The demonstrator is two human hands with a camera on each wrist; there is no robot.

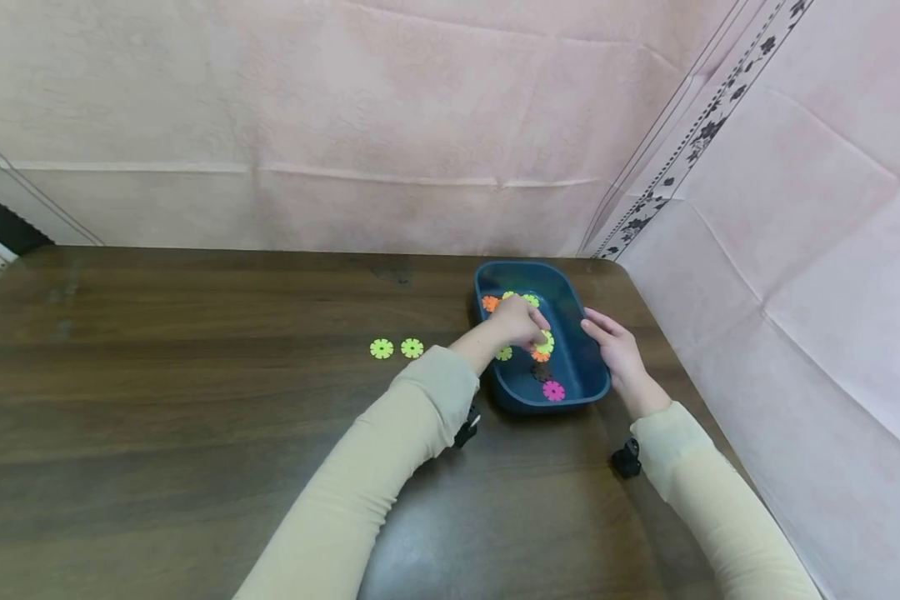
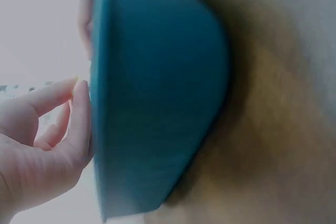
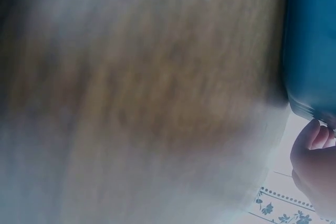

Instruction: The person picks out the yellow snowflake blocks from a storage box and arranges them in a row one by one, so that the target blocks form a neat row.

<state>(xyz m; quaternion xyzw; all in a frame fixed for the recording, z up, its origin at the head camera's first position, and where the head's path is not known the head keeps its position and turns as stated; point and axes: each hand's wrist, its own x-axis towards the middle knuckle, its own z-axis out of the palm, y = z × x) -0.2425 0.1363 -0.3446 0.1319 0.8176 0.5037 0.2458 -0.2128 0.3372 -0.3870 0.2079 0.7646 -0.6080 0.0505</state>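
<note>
A dark blue plastic bin (image 1: 585,367) stands on the table with several flower-shaped discs in it. My left hand (image 1: 516,321) reaches over its left rim. Thumb and finger pinch a yellow-green flower disc (image 1: 547,342); in the left wrist view only a thin yellowish edge shows between the fingertips. Just below lie an orange disc (image 1: 540,356), a brown disc (image 1: 542,372) and a pink disc (image 1: 553,391). At the bin's right side, my right hand (image 1: 621,354) holds the rim, thumb and curled fingers against it in the right wrist view.
Two yellow-green discs, a left one (image 1: 381,348) and a right one (image 1: 412,347), lie on the brown table (image 1: 195,417) left of the bin. Pale cloth (image 1: 307,125) hangs behind the table and along its right side.
</note>
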